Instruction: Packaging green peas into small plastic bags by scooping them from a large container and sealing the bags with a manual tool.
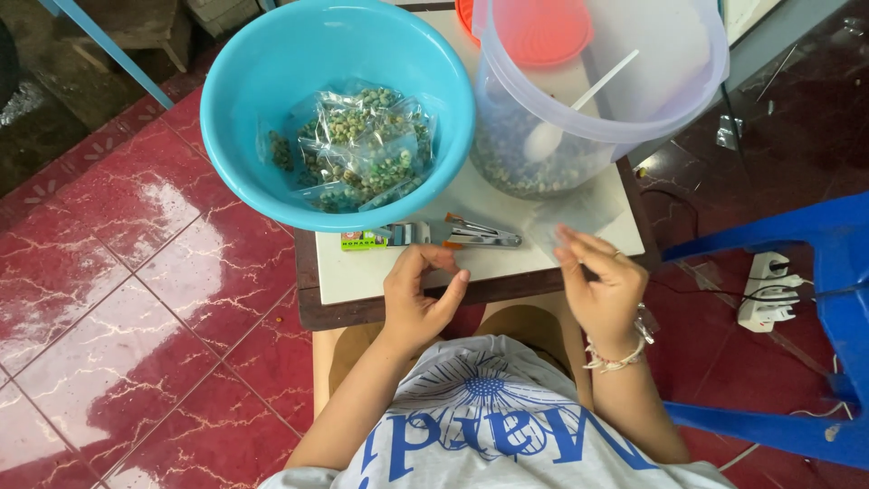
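My left hand hovers at the near edge of the small white table, fingers loosely curled and thumb apart, holding nothing. It is just below a metal stapler and a small green staple box. My right hand has its fingertips pinched on the edge of a small clear plastic bag lying on the table's right side. A bracelet sits on that wrist.
A turquoise bowl with several sealed clear packets of green beans stands at the back left. A large clear tub holds loose beans and a white spoon. An orange lid lies behind the tub. At the right are a blue chair and a power strip on the red tiled floor.
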